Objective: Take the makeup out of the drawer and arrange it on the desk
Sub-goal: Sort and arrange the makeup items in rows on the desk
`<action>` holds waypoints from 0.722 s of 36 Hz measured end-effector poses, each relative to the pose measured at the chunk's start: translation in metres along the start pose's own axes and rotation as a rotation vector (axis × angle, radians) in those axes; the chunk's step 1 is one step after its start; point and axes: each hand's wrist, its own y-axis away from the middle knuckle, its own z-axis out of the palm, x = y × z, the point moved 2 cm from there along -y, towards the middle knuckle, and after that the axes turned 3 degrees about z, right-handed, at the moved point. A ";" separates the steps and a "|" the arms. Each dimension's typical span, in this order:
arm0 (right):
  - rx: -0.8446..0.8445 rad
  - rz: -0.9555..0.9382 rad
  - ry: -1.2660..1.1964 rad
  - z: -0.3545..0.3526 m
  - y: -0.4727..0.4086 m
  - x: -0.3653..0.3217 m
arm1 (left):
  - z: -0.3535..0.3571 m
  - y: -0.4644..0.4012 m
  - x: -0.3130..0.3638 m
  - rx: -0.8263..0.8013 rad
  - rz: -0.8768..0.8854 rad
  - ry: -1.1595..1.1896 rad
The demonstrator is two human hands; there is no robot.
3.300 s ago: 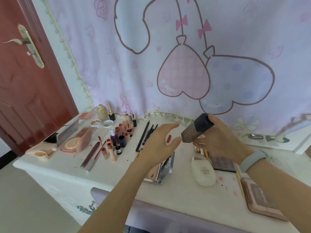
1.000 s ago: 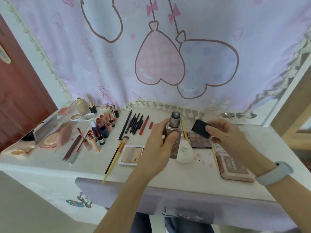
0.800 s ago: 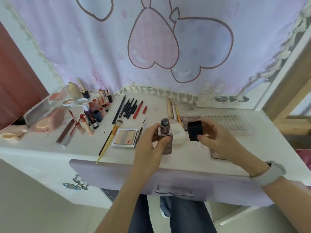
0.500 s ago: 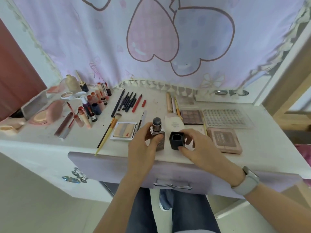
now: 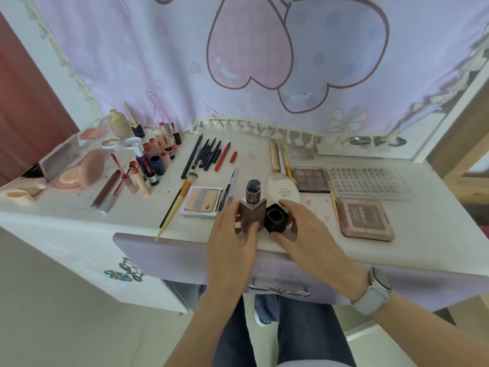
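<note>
Bottle upright at worktop front edge, left hand gripping its body. Right hand pinches loose cap beside it. Likely glass: rigid, smooth, breakable; grasp flat sides.

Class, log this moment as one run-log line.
left hand: holds brown square foundation bottle, upright on white desk | right hand: holds black square cap, open end up | cap: off

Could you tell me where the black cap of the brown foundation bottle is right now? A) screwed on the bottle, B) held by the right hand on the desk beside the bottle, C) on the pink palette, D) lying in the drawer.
B: the black cap sits open end up in the right hand, beside the uncapped foundation bottle.
</note>
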 end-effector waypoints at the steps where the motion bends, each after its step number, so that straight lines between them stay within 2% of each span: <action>1: -0.008 -0.014 0.000 -0.001 0.000 0.000 | 0.000 0.000 -0.001 0.010 -0.013 0.020; 7: -0.024 -0.069 -0.011 -0.001 -0.004 -0.001 | 0.007 -0.002 -0.002 0.086 -0.052 0.124; 15: 0.015 -0.054 -0.012 0.007 -0.012 -0.003 | 0.009 0.000 -0.008 0.109 -0.053 0.074; 20: 0.041 -0.097 0.049 0.008 -0.016 -0.006 | 0.009 -0.005 -0.007 0.150 -0.048 -0.197; 26: 0.092 -0.180 0.220 0.010 -0.016 -0.014 | 0.009 -0.008 -0.007 0.208 -0.014 -0.290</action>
